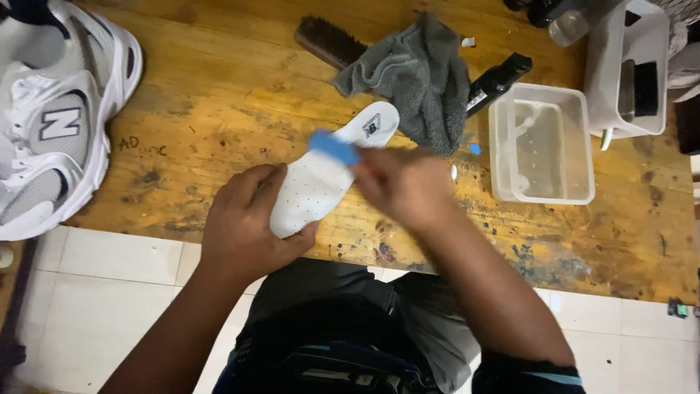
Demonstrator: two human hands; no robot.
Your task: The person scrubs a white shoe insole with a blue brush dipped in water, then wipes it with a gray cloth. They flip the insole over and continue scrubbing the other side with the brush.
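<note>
Left hand (pixel 244 222) gripping the near end of a white insole (pixel 321 179), holding it over the near edge of the wooden table (pixel 219 95). Right hand (pixel 401 182), blurred, pressing a blue pad (pixel 334 147) onto the insole's middle. Grey cloth (pixel 415 73) just beyond the insole tip, draped over a brush (pixel 324 40), with a black tool (pixel 499 80) beside it. Clear tub (pixel 543 142) toward the right edge, white caddy (pixel 627 66) at the far right corner. White sneaker (pixel 55 117) at the left edge.
</note>
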